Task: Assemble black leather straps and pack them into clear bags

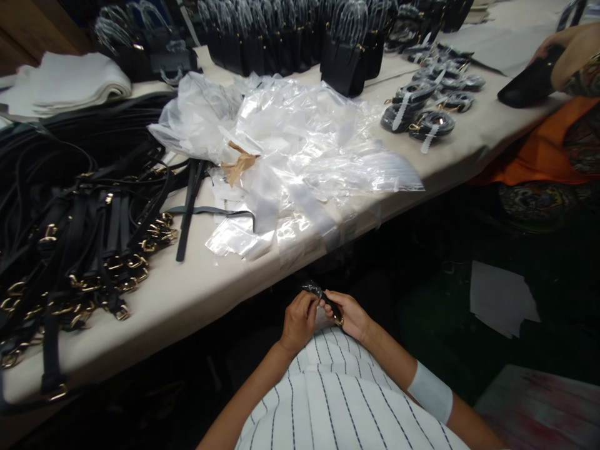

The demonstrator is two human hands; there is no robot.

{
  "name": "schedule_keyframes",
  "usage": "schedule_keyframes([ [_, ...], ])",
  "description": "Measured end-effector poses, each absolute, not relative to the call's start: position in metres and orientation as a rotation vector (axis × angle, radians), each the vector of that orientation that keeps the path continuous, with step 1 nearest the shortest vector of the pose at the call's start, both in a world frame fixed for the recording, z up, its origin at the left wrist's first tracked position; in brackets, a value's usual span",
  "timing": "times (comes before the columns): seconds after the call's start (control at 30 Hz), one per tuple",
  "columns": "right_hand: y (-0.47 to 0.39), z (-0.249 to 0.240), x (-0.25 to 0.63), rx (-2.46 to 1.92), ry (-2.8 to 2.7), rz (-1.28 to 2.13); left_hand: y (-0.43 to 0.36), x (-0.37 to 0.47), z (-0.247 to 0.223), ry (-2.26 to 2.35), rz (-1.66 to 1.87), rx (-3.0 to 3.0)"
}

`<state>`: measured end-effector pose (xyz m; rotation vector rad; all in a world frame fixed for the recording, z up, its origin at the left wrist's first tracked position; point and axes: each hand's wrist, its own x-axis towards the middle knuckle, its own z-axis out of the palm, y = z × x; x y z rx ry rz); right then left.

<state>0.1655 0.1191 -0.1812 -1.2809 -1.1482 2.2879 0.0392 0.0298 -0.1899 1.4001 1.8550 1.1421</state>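
Observation:
Just off the table edge, close to my body, I hold a coiled black strap [332, 307] with a gold metal clasp at its lower end. Clear plastic wraps its upper end. My right hand [352, 317] is closed around the strap's lower part. The fingers of my left hand [299, 320] pinch at the wrapped upper end. My fingers hide part of the coil. Ahead of my hands, a loose pile of clear plastic bags [309, 144] covers the middle of the table.
Black straps with gold buckles [107, 237] heap on the left of the table [197, 300]. Wrapped strap coils [422, 112] lie at right, and black handbags [347, 62] line the back. A co-worker's hand [548, 50] holds a black piece. White sheets [501, 300] lie on the floor.

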Motion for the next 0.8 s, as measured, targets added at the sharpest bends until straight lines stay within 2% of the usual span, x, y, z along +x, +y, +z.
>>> schedule_keyframes([
  [0.13,0.120,-0.166,0.186,-1.111,-1.076,2.557,0.028,0.033,-0.203,1.934,1.216,1.125],
  [0.23,0.116,-0.161,0.203,-0.982,-1.238,2.670,0.026,0.029,-0.213,1.947,1.236,0.955],
  [0.47,0.112,-0.168,0.205,-1.172,-1.684,2.258,0.033,0.042,-0.205,1.832,1.220,0.912],
  [0.67,0.111,-0.166,0.194,-1.224,-2.029,1.548,0.041,0.055,-0.171,1.690,1.203,1.105],
  [0.73,0.111,-0.165,0.193,-1.270,-1.928,1.620,0.042,0.054,-0.166,1.642,1.222,1.078],
  [0.8,0.115,-0.163,0.195,-1.317,-1.739,1.841,0.042,0.051,-0.167,1.629,1.256,0.982],
])
